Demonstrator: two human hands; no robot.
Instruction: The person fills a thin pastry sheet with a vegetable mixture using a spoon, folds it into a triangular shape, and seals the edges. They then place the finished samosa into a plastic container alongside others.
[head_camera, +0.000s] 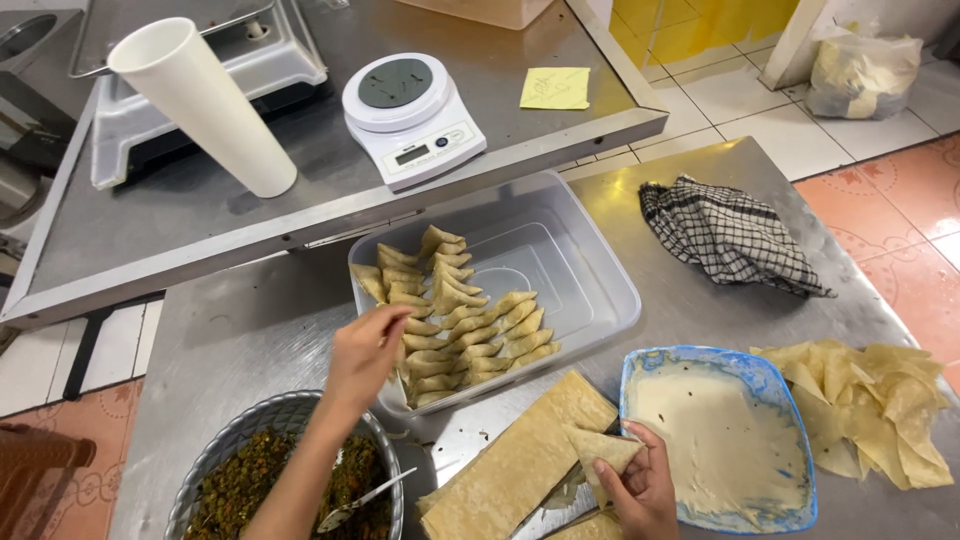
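The left hand (365, 352) reaches forward from the lower edge, wrist bent, fingers drawn together in a grip over the folded triangular pastries (455, 320) at the near left corner of the grey plastic tub (590, 270); whether the fingertips pinch one piece or merely touch the row, I cannot tell. The right hand (640, 490) sits low and close to the body, its grip pinching a folded cone of pale pastry sheet (600, 450) between thumb and fingers.

The pastries lie in neat overlapping rows, matte and floury, filling the left half of the tub. Below it a stack of long rectangular wrapper strips (515, 465) rests on the brushed steel tabletop (250, 330), dry and slightly speckled. Just right of the right hand stands a blue-rimmed square dish (795, 420) smeared with smooth whitish paste. Beyond it lies a loose heap of pastry offcuts (870, 405). A round metal bowl (280, 415) near the left arm holds dark, coarse filling with a spoon (360, 500) in it. A checked cloth (730, 235) lies crumpled further back.
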